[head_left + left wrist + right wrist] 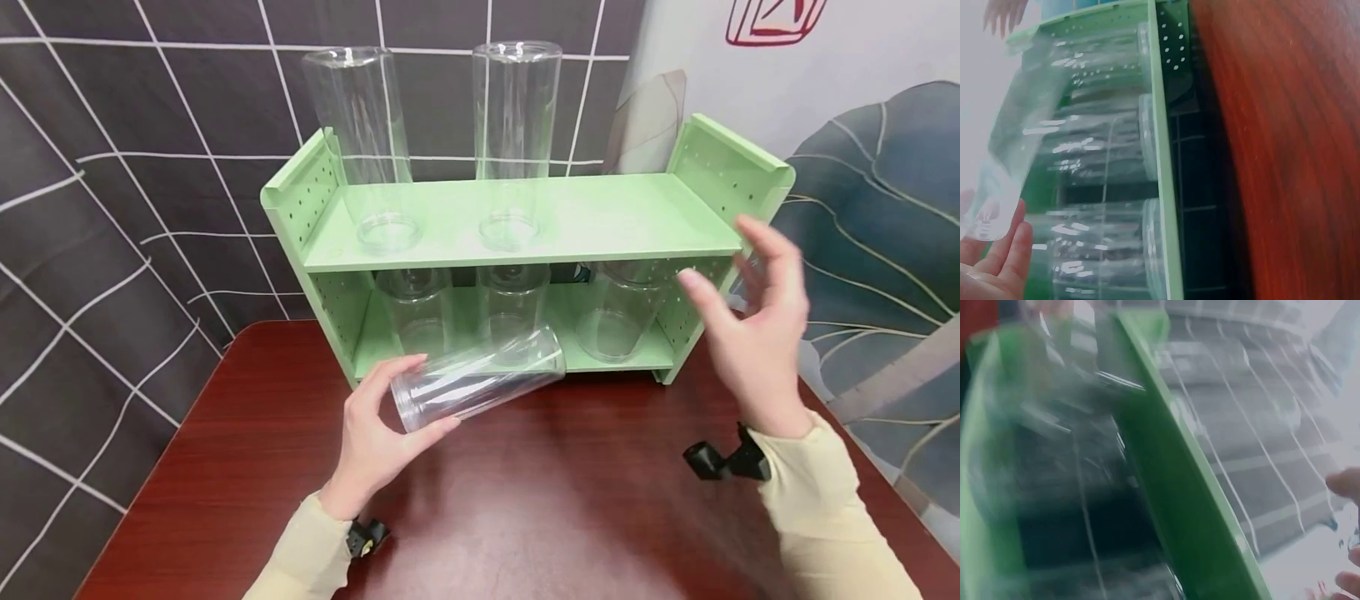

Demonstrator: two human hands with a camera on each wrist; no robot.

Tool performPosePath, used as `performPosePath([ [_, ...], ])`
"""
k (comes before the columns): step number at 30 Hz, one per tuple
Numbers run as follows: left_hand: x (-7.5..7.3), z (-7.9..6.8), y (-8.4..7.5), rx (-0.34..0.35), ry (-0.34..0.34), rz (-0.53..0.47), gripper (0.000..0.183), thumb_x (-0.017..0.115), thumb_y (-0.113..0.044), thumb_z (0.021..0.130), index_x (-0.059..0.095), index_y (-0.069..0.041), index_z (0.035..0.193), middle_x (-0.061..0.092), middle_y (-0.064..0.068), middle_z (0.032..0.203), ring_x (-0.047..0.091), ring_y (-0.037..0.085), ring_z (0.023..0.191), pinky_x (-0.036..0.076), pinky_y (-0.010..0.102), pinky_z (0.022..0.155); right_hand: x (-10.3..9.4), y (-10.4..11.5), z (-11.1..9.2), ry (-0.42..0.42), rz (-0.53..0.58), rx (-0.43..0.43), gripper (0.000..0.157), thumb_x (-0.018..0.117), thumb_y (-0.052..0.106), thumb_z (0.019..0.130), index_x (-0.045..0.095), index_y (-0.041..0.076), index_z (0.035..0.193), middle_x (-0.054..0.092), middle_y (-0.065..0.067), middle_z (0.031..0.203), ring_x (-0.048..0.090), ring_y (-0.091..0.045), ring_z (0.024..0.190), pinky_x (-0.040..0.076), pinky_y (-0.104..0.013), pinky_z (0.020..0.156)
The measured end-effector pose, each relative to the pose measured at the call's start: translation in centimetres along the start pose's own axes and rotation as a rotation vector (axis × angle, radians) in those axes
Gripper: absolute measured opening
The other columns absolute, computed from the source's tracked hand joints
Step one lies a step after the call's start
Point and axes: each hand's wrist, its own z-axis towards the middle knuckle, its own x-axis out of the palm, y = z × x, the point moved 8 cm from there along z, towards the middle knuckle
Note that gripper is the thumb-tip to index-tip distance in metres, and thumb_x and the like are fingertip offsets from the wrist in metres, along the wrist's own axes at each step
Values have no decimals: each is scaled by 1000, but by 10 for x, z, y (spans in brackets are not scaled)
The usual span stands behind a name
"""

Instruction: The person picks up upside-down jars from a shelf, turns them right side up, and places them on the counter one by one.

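In the head view my left hand (378, 437) grips one end of a clear cylindrical container (487, 379), thumb below and fingers above. The container is tilted nearly on its side, its far end pointing right, in front of the lower shelf. Part of this container (1019, 131) also shows in the left wrist view, with fingertips at its near end. My right hand (761, 329) is raised by the right end of a green two-tier rack (615, 212), thumb and fingers spread, holding nothing. The right wrist view is blurred.
Two tall clear containers (516, 125) stand upright on the top shelf. Three more (618, 321) stand on the lower shelf. The rack sits at the back of a red-brown wooden table (525, 517), before a dark wall covering with white grid lines (172, 100).
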Motion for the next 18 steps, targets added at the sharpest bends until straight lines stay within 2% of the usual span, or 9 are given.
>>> performPosePath([
  [2,-5,1,-1,-7,-9,-4,79,98,-15,61,64,-13,133,69,6,117,65,21,104,48,29,99,-12,-2,11,-90,-58,39,58,76,0,85,56,5,139,52,-8,143,46,-21,134,38,-28,111],
  [5,-12,5,-13,-54,-21,-35,81,97,-4,60,60,-6,133,68,10,117,66,23,103,51,26,95,-26,-21,28,-158,-92,107,57,74,3,87,54,7,140,51,-6,143,45,-18,134,35,-28,113],
  [6,-15,7,-17,-67,-28,-37,81,97,0,60,59,-3,132,68,10,117,65,23,103,52,26,94,-29,-30,33,-164,-104,131,57,74,3,88,54,9,140,52,-5,142,46,-18,133,36,-27,113],
  [9,-21,11,-28,-123,-52,-46,82,95,9,58,53,7,128,67,13,116,65,22,101,53,25,90,-35,-57,46,-174,-47,187,56,75,1,87,55,9,139,54,-7,139,51,-20,129,39,-28,111],
  [10,-24,11,-28,-135,-63,-42,82,95,10,57,52,8,127,67,13,115,64,21,101,54,24,89,-36,-63,49,-177,-25,201,55,75,0,87,56,9,138,56,-7,137,53,-21,127,40,-28,111],
  [14,-34,12,-28,-170,-98,10,83,96,10,56,51,9,125,67,16,113,63,15,99,53,21,87,-41,-81,55,-195,-100,236,43,76,5,89,67,10,130,66,-6,122,64,-14,112,48,-24,101],
  [18,-50,15,-32,-158,-121,114,84,96,8,55,51,8,126,70,17,110,62,11,101,48,20,90,-43,-85,52,-233,-217,241,29,77,14,90,76,11,118,72,2,103,69,-6,91,51,-16,85],
])
